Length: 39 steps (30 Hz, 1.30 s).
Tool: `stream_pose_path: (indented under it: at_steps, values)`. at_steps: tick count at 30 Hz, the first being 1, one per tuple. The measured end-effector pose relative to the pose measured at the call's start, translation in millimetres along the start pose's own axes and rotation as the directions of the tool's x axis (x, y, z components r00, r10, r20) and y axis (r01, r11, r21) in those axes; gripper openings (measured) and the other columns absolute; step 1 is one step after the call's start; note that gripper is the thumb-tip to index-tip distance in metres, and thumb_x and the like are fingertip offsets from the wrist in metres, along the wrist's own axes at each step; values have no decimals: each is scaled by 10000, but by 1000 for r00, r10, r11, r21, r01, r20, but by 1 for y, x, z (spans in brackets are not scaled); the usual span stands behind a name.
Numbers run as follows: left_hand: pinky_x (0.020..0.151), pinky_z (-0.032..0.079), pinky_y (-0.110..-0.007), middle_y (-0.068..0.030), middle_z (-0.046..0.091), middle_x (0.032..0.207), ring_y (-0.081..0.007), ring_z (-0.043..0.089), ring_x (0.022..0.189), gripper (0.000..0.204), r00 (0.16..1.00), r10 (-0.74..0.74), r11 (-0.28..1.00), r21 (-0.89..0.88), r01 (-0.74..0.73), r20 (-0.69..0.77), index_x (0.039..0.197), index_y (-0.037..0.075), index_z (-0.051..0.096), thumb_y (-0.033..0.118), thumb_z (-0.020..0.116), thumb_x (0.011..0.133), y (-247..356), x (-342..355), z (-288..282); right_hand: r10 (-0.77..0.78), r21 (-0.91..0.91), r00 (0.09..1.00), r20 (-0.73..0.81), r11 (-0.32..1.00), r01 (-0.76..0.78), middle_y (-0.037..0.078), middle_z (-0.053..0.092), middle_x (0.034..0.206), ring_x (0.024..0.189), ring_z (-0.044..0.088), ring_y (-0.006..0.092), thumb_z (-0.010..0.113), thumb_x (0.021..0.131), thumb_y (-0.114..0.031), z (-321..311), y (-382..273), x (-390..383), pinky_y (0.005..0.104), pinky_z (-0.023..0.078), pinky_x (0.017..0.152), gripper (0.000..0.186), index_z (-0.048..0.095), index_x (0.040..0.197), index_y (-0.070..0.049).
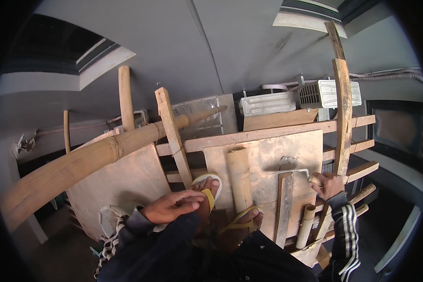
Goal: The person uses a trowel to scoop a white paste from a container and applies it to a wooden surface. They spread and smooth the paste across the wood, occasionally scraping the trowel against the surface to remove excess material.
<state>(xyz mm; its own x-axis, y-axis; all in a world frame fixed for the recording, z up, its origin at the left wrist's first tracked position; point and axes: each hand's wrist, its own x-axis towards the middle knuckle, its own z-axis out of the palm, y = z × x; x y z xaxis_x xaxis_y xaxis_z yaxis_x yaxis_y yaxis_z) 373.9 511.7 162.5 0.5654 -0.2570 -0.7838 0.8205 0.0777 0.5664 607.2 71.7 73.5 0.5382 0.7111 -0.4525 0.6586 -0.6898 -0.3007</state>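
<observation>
My right hand [328,186] is closed round the handle of a paint roller frame [296,170], a thin pale rod bent at a right angle. I cannot make out a sleeve on its rod. The frame is over a stained plywood board [268,145], near the top of a narrow wooden plank [284,202]. Fingers stretched out and holding nothing, my left hand [173,207] hangs by my leg, beside my foot in a yellow-strapped sandal [210,183].
A thick bamboo pole [89,160] slants across the left, past an upright timber post [173,131]. Another post [343,113] rises on the right, crossing horizontal beams [268,134]. Beyond the boards are white outdoor units [268,103] and a grey wall [174,42]. Gaps drop away beside the boards.
</observation>
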Motion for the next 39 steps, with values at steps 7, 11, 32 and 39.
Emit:
stream_pose_path:
  at_steps: [7, 11, 32, 39]
  values:
    - [1021, 390, -307, -117, 558, 1278, -173, 506, 1210, 401, 995, 32, 999, -17, -34, -99, 1324, 7, 473, 187, 554, 975, -1, 0, -10, 295, 126, 950, -97, 951, -282, 139, 641, 772, 658, 638, 366, 622, 871, -377, 42, -44, -8, 451, 507, 565, 342, 642, 1110, -133]
    - [1020, 387, -306, -122, 559, 1272, -173, 504, 1207, 403, 997, -10, 1000, 20, 11, -78, 1331, 11, 469, 181, 550, 975, 4, 4, -9, 413, 93, 891, -190, 910, -403, 138, 644, 775, 663, 642, 359, 617, 881, -399, 46, -58, -22, 445, 505, 558, 353, 638, 1128, -149]
    - [1013, 383, -310, -122, 576, 1227, -170, 516, 1172, 406, 991, -52, 997, 50, 59, -125, 1329, 9, 472, 173, 559, 967, 11, 5, -5, -315, -380, 948, -52, 884, 273, 51, 567, 776, 724, 616, 212, 608, 826, -463, -6, 58, 35, 338, 495, 638, 363, 642, 1042, -173]
    - [958, 397, -296, -97, 578, 1242, -166, 514, 1171, 379, 989, -31, 996, 81, 43, -143, 1334, 40, 466, 176, 512, 983, -1, -3, -8, -366, -406, 930, -41, 856, 320, 19, 549, 782, 738, 595, 190, 631, 805, -444, -19, 41, 58, 329, 487, 647, 356, 639, 1038, -174]
